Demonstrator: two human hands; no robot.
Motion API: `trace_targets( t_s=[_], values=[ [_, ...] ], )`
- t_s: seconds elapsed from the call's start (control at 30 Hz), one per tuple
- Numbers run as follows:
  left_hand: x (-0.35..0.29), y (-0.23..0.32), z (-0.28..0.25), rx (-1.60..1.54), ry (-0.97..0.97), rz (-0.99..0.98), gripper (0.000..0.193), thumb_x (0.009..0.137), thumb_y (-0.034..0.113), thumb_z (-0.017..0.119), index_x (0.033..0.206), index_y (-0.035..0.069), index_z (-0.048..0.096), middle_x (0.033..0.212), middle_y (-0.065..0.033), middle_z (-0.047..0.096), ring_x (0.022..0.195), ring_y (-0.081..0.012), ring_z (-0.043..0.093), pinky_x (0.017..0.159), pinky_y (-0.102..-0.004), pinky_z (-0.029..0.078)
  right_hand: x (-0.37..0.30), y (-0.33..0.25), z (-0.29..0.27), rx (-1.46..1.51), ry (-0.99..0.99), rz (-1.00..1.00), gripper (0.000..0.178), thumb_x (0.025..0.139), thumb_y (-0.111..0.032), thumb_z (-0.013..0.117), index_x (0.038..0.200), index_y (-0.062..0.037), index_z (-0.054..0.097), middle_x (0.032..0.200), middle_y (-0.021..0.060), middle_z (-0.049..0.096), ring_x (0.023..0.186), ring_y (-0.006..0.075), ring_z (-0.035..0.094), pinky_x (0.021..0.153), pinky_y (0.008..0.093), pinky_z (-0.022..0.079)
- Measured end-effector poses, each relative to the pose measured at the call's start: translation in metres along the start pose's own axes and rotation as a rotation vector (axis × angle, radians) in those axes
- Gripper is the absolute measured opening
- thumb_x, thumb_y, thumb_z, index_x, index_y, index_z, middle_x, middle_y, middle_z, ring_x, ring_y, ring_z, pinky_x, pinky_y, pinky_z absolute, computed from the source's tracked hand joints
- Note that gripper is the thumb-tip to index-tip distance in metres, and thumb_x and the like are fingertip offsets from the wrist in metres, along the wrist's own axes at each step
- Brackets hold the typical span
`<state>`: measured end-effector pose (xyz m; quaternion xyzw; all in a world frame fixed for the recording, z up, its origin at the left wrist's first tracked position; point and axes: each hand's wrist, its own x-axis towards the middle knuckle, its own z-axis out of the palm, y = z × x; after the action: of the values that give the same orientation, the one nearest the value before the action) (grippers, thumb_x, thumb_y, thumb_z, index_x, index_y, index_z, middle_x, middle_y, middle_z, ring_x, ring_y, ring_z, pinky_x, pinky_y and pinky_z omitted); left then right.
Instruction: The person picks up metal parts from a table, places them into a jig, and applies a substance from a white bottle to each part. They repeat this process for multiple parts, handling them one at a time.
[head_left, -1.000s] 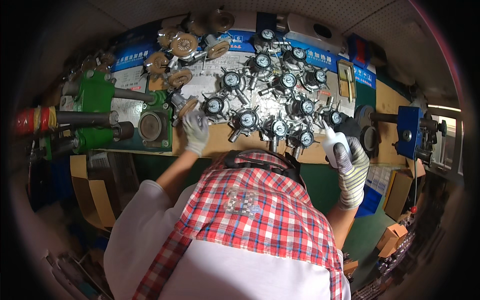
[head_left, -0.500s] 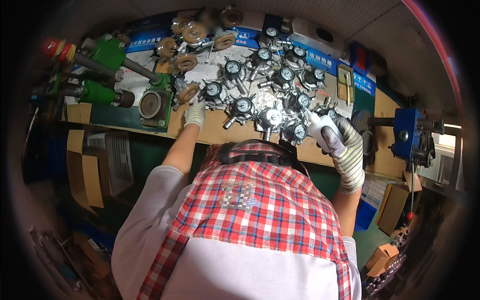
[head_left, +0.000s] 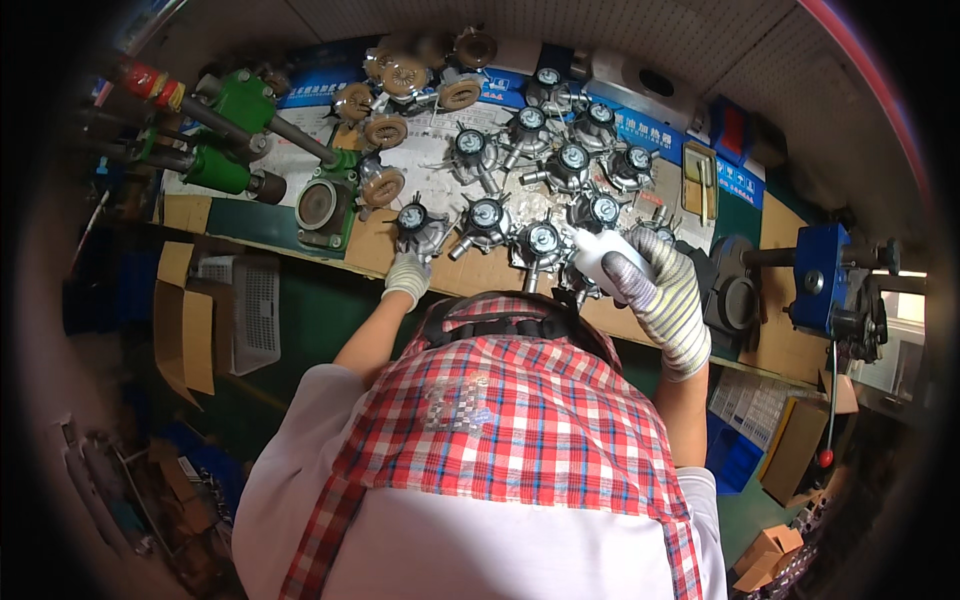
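My left hand [head_left: 406,278], in a striped knit glove, grips the near end of a silver metal housing [head_left: 420,235] with a round black top, at the bench's front edge. In my right hand [head_left: 668,300], gloved as well, is a white plastic squeeze bottle [head_left: 598,258], its nozzle tilted toward the left. The bottle is above the near housings and partly hides one of them. Several like housings, with black round tops and pipe stubs, stand close together, among them one [head_left: 542,240] just left of the nozzle and one [head_left: 484,217] beside my left hand's housing.
Brown disc-shaped parts [head_left: 404,77] are grouped at the back left. A green press [head_left: 325,205] stands left, a blue-headed one [head_left: 822,275] right. A small tray [head_left: 699,182] lies back right. Below the bench are an open cardboard box [head_left: 183,325] and a grey crate [head_left: 257,315].
My left hand has drawn one housing nearer, away from the brown discs and toward the front edge. My right hand has moved left with the bottle, whose nozzle now tilts further left.
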<state>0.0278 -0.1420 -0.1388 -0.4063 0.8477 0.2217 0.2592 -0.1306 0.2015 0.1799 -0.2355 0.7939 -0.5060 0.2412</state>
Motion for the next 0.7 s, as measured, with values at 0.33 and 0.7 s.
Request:
trace_targets(
  t_s=[0.33, 0.7],
  values=[
    [-0.092, -0.022, -0.159, -0.610, -0.338, 0.169, 0.042, 0.090, 0.044, 0.065, 0.092, 0.003, 0.065, 0.073, -0.0028, 0.061, 0.055, -0.0116, 0.053, 0.048, -0.0264, 0.043, 0.013, -0.013, -0.001, -0.001, -0.121, -0.072, 0.037, 0.088, -0.037, 0.071, 0.103, -0.0026, 0.070, 0.081, 0.0112, 0.068, 0.072, 0.0191, 0.067, 0.068, 0.0320, 0.050],
    [-0.245, 0.124, -0.281, 0.350, -0.263, 0.861, 0.050, 0.083, 0.043, 0.069, 0.104, -0.002, 0.070, 0.075, -0.0231, 0.068, 0.067, -0.0336, 0.069, 0.062, -0.0405, 0.054, 0.017, -0.021, 0.014, -0.117, -0.204, -0.223, 0.038, 0.086, -0.037, 0.074, 0.101, -0.0019, 0.070, 0.084, 0.0148, 0.068, 0.074, 0.0296, 0.068, 0.068, 0.0358, 0.052]
  ],
)
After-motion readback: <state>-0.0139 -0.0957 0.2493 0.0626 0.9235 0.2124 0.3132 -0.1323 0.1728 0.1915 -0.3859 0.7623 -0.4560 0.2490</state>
